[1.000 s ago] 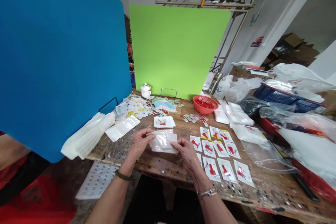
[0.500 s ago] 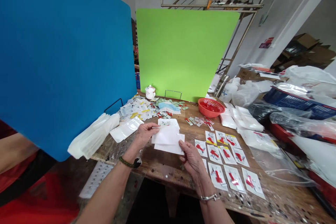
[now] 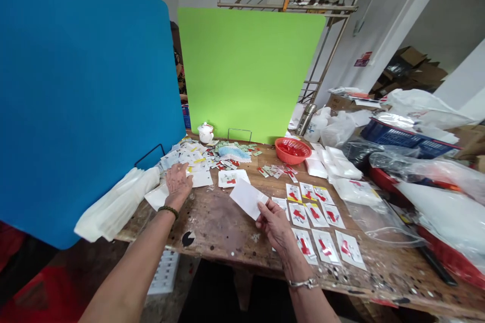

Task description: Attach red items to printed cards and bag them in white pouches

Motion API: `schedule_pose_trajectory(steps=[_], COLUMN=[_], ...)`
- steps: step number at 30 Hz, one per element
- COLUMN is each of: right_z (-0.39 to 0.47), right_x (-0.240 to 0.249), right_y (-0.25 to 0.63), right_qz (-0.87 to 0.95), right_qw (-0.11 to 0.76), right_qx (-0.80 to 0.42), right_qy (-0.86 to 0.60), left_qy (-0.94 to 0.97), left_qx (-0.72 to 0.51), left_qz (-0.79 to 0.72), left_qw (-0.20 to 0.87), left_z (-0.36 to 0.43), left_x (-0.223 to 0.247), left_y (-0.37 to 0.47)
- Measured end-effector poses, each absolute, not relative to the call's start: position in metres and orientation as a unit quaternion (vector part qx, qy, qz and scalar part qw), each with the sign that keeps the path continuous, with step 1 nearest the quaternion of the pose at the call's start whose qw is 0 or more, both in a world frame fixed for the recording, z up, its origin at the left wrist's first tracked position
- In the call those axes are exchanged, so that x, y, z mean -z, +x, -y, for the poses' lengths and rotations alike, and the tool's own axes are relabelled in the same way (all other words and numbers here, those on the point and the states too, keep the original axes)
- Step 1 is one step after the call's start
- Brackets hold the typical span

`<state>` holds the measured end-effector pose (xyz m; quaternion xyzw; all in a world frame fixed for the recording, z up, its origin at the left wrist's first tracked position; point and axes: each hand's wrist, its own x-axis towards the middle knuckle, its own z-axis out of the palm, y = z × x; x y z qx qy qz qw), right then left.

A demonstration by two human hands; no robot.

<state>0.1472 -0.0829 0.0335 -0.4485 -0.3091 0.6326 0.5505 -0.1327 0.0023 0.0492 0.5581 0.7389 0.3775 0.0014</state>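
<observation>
My right hand (image 3: pixel 273 221) pinches a blank white card (image 3: pixel 247 198) by its right corner, above the wooden table (image 3: pixel 212 217). My left hand (image 3: pixel 178 185) lies palm down over white sheets at the left, fingers reaching toward a heap of printed cards (image 3: pixel 189 155); what its fingertips touch is partly hidden. Between the hands, farther back, a small white card stack (image 3: pixel 239 177) carries a card with red and grey pieces. Right of my right hand, white cards with red pieces (image 3: pixel 314 213) lie in rows.
A red basket (image 3: pixel 291 151) and a lidded white pot (image 3: pixel 205 132) stand at the back. White plastic sleeves (image 3: pixel 117 204) hang over the left edge. Blue (image 3: pixel 83 86) and green (image 3: pixel 250 70) panels rise behind. Bags and a blue crate (image 3: pixel 405 139) crowd the right.
My left hand has let go of the white papers and moved left to the sheets. My right hand keeps one card, now tilted. The view has turned slightly right.
</observation>
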Motion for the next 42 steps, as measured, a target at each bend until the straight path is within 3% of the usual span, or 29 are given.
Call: schedule_pose_trajectory(steps=[3, 7, 11, 14, 18, 27, 33, 36, 42], right_z=[0.083, 0.086, 0.096, 0.102, 0.103, 0.099, 0.104, 0.104, 0.106], right_x=[-0.03, -0.033, -0.044, -0.051, -0.052, -0.034, -0.03, -0.026, -0.017], right_y=[0.147, 0.143, 0.142, 0.145, 0.148, 0.142, 0.139, 0.137, 0.13], right_qz=[0.347, 0.407, 0.532, 0.594, 0.637, 0.646, 0.71, 0.697, 0.713], right_qw=[0.549, 0.557, 0.533, 0.48, 0.417, 0.411, 0.394, 0.382, 0.392], right_qx=[-0.6, -0.519, -0.365, -0.283, -0.301, -0.309, -0.176, -0.169, -0.111], right_qy=[-0.468, -0.505, -0.547, -0.58, -0.574, -0.564, -0.556, -0.582, -0.571], left_qy=[0.599, 0.648, 0.553, 0.478, 0.406, 0.375, 0.35, 0.347, 0.423], left_qx=[-0.42, -0.463, -0.505, -0.549, -0.566, -0.565, -0.578, -0.573, -0.561], left_qz=[-0.682, -0.56, -0.482, -0.458, -0.442, -0.439, -0.445, -0.444, -0.53], left_qw=[-0.018, 0.228, 0.454, 0.51, 0.565, 0.59, 0.589, 0.595, 0.475], left_z=[0.022, 0.073, 0.108, 0.113, 0.11, 0.11, 0.11, 0.111, 0.104], left_x=[-0.063, -0.067, -0.049, -0.036, -0.027, -0.014, -0.014, -0.012, -0.002], left_y=[-0.098, -0.033, 0.014, 0.026, 0.029, 0.027, 0.029, 0.029, 0.024])
